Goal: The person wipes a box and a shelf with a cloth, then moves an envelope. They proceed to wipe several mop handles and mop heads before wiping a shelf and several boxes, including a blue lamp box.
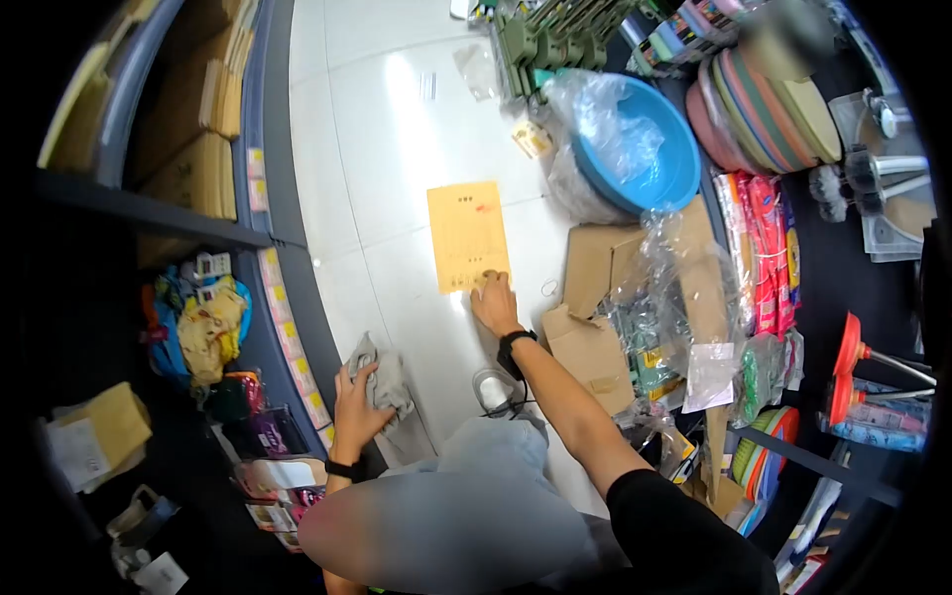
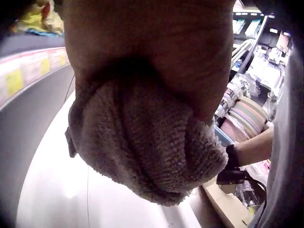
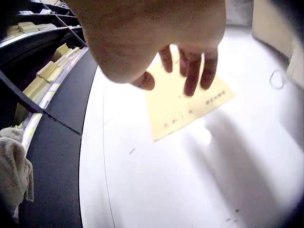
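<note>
In the head view my left hand (image 1: 352, 412) grips a crumpled grey cloth (image 1: 385, 382) beside the shelf at left. The left wrist view shows the fluffy cloth (image 2: 152, 137) bunched under the palm, which hides the fingers. On the white tiled floor lies a flat yellow paper envelope (image 1: 469, 238) with printed characters and a small red mark. My right hand (image 1: 493, 302) reaches down to its near edge. Seen from the right wrist, the right fingers (image 3: 192, 78) are spread and slightly bent over the envelope (image 3: 190, 111), the thumb apart from them.
A blue basin (image 1: 684, 139) with clear plastic stands at the back right. Nearer is an opened cardboard box (image 1: 585, 362) with plastic-wrapped goods. A shelf edge with price labels (image 1: 288, 337) runs along the left. Stacked coloured round items (image 1: 764, 109) and red plungers (image 1: 845, 372) line the right shelf.
</note>
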`<state>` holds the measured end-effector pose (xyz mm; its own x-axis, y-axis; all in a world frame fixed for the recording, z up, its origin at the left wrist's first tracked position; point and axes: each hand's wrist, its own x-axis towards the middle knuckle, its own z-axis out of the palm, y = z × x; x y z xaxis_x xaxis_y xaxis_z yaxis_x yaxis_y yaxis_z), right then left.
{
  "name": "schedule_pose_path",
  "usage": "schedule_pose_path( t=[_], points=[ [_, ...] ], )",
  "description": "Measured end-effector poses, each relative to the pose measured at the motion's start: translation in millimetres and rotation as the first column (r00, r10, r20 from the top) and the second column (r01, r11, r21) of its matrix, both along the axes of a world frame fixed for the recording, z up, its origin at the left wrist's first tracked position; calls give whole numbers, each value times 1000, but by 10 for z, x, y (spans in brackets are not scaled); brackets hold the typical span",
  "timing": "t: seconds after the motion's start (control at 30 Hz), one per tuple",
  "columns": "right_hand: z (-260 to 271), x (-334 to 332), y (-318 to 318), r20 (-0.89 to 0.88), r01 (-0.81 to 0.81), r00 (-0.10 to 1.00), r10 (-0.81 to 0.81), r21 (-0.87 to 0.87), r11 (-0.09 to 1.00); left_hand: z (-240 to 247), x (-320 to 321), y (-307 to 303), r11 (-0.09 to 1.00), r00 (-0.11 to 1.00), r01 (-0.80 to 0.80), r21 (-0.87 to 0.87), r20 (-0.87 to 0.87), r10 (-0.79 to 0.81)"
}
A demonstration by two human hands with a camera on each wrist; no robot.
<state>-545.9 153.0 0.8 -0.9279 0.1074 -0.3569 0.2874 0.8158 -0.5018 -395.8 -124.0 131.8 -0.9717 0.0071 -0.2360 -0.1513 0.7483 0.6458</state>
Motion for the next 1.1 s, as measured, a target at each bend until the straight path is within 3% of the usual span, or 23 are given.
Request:
schedule_pose_path(
  t=[0.03, 0.13, 0.2, 0.27, 0.4, 0.53, 0.6, 0.67, 0.73, 0.8, 0.83, 0.87, 0.93, 1.0, 1.03, 1.07, 1.1],
  points=[
    [140, -1, 88, 51, -53, 997, 60, -136, 989, 113, -157, -16, 1000, 1000, 11, -7, -2, -11],
    [581, -2, 336, 42, -97, 994, 105, -156, 983, 412, -527, 33, 1000, 999, -8, -2, -39, 8],
    [998, -40, 475, 187, -42, 980, 69, -145, 988, 506, -634, 105, 983, 982, -184, -17, 44, 185],
    [1108, 41, 653, 242, -14, 969, 55, -168, 986, 551, -672, 205, 973, 971, -230, -6, 60, 230],
    [1910, 322, 1111, 259, -165, 943, 208, -178, 970, 1017, -581, 437, 952, 936, -307, 3, 184, 301],
    [2768, 624, 1735, 375, -87, 921, 104, -62, 994, 1564, -417, 600, 939, 887, -344, 4, 330, 323],
    [2654, 1026, 2140, 167, -20, 986, 30, -65, 998, 1526, -217, 503, 977, 964, -214, 3, 163, 211],
    [3691, 1020, 2184, 430, 127, 898, -90, -59, 990, 1924, -230, 515, 928, 884, -374, -10, 300, 359],
    [3520, 1509, 2575, 366, 66, 928, -60, -3, 998, 2381, -275, 499, 910, 868, -415, 7, 302, 394],
    [4141, 1563, 2669, 513, 123, 850, -122, 31, 992, 2837, -463, 455, 881, 842, -472, 18, 305, 445],
    [3453, 1964, 2992, 397, 63, 918, -10, -121, 991, 3062, -588, 441, 872, 828, -489, -23, 303, 472],
    [4060, 1836, 2908, 497, 166, 861, -113, -64, 984, 3269, -635, 409, 859, 808, -508, -68, 308, 502],
    [4772, 1686, 2824, 556, 344, 806, -203, -161, 925, 3401, -796, 273, 861, 825, -503, -69, 260, 502],
    [5340, 1486, 2804, 635, 291, 749, -188, -60, 955, 3465, -1039, 130, 861, 823, -500, -91, 259, 505],
    [5248, 1398, 2888, 734, 222, 672, -99, -72, 972, 3579, -1151, 89, 868, 827, -489, -92, 269, 494],
    [5436, 1281, 2786, 652, 291, 728, -210, -16, 957, 3665, -1345, 49, 852, 821, -517, -81, 235, 520],
    [5399, 1124, 2826, 623, 293, 764, -170, -99, 951, 3749, -1556, 1, 835, 812, -546, -68, 201, 548]
  ],
)
